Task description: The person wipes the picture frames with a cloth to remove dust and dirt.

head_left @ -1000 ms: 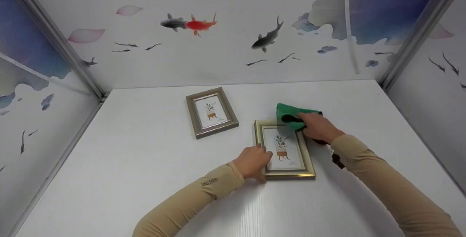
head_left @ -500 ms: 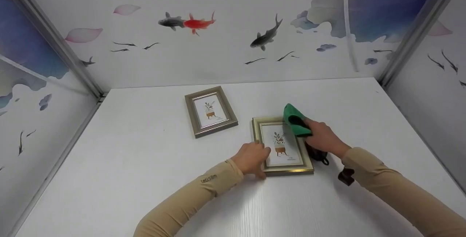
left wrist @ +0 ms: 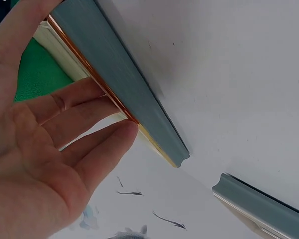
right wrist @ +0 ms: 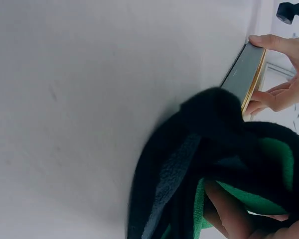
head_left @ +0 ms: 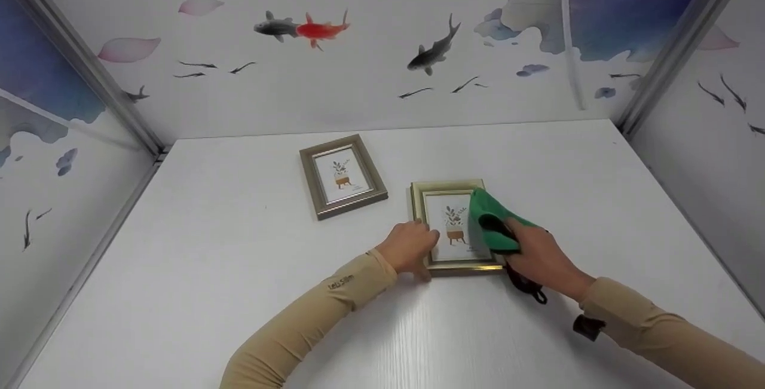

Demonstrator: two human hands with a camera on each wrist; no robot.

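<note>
A gold-rimmed picture frame point(head_left: 445, 186) with a potted-plant print lies face up on the white table. My left hand point(head_left: 408, 247) grips it at its left side and near-left corner; in the left wrist view, fingertips touch the frame's point(left wrist: 122, 84) edge. Bunched in my right hand point(head_left: 544, 260) is a green cloth point(head_left: 491, 216) with dark edging, pressed over the right side of the glass and rim. The right wrist view shows the cloth's dark, fuzzy folds point(right wrist: 169, 169), with fingers tucked into it. The frame's right rail is mostly hidden by the cloth.
A second, bronze-toned picture frame point(head_left: 308, 168) lies tilted farther back, left of the gold one. Printed panels with fish and petals wall the table point(head_left: 197, 245) at the back and sides. A black wrist device point(head_left: 588, 327) hangs under the right sleeve.
My right hand has drawn the cloth from the frame's far-right corner toward me, down along its right side. The left hand keeps its hold, and the view has tipped slightly.
</note>
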